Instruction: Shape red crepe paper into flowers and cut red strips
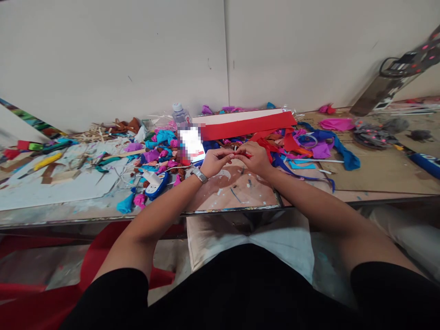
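Note:
My left hand [215, 161] and my right hand [255, 158] meet over the table, fingertips pinched together on a small piece of red crepe paper [242, 155]. A metal watch [200, 175] is on my left wrist. Just behind the hands lies a long red paper strip [247, 125] on a white board, with loose red scraps trailing toward my right hand. Under the hands is a brown work board [237, 192] with small bits of paper on it.
Crumpled pink, blue and purple paper [161, 146] litters the table's left and middle. A plastic bottle [180, 114] stands at the back. A white power strip [154, 182] lies left of my arm. Blue fabric [343, 153] lies right; a dark bottle [385, 87] leans on the wall.

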`<action>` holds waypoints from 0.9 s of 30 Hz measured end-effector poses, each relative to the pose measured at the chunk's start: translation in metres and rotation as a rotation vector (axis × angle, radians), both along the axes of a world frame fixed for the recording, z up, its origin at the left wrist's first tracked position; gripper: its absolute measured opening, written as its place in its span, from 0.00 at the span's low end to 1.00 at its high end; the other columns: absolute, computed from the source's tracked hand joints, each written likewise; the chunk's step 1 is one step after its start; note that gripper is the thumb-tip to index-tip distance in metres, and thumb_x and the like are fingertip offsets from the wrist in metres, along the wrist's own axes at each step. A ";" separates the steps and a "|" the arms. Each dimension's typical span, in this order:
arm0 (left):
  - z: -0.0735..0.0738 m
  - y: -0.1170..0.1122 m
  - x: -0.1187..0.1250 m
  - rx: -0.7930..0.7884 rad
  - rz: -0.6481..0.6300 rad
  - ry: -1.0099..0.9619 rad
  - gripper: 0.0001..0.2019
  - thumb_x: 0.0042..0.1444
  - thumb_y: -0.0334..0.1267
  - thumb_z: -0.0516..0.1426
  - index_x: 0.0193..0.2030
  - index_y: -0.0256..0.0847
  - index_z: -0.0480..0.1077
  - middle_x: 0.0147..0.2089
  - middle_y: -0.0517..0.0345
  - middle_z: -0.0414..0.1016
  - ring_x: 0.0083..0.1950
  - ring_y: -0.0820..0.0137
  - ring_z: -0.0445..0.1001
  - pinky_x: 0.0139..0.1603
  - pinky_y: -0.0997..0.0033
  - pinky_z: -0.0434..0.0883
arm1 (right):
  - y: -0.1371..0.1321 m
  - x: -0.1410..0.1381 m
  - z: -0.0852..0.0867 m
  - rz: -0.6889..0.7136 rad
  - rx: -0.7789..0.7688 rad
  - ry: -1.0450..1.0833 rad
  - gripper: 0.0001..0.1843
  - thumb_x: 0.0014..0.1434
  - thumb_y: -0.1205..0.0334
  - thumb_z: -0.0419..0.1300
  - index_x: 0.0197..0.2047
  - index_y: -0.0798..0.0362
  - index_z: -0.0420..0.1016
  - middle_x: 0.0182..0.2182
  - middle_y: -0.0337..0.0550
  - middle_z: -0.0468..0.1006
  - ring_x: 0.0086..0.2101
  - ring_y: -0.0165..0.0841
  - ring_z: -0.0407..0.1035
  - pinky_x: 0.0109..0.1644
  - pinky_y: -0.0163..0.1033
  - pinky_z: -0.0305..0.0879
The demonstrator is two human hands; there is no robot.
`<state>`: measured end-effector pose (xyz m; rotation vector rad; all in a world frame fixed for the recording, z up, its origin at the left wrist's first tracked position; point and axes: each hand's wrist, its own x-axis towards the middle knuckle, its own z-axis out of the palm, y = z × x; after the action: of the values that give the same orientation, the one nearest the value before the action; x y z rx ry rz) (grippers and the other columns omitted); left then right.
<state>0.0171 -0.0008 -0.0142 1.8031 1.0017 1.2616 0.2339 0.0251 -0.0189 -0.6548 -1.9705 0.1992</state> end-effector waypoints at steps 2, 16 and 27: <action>0.000 0.000 0.000 -0.018 -0.006 0.003 0.28 0.55 0.64 0.69 0.44 0.38 0.86 0.29 0.53 0.81 0.28 0.71 0.75 0.30 0.72 0.69 | 0.000 0.001 -0.002 0.007 -0.004 -0.004 0.14 0.68 0.46 0.68 0.41 0.48 0.84 0.39 0.46 0.87 0.43 0.43 0.80 0.52 0.48 0.72; -0.001 0.003 0.001 -0.028 0.001 -0.051 0.31 0.56 0.67 0.68 0.44 0.35 0.81 0.28 0.53 0.80 0.28 0.71 0.77 0.30 0.73 0.70 | -0.002 0.001 0.003 -0.018 -0.005 -0.088 0.17 0.67 0.44 0.66 0.47 0.47 0.83 0.43 0.47 0.88 0.45 0.44 0.80 0.54 0.50 0.71; 0.001 0.005 -0.001 -0.049 -0.028 -0.108 0.28 0.57 0.64 0.68 0.43 0.36 0.81 0.28 0.55 0.79 0.27 0.73 0.75 0.29 0.74 0.68 | -0.001 0.001 0.002 -0.046 0.041 -0.085 0.14 0.68 0.47 0.63 0.45 0.48 0.82 0.39 0.46 0.88 0.41 0.43 0.80 0.52 0.50 0.68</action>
<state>0.0161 0.0037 -0.0128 1.6871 0.9365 1.2918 0.2344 0.0243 -0.0172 -0.6916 -2.0326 0.1042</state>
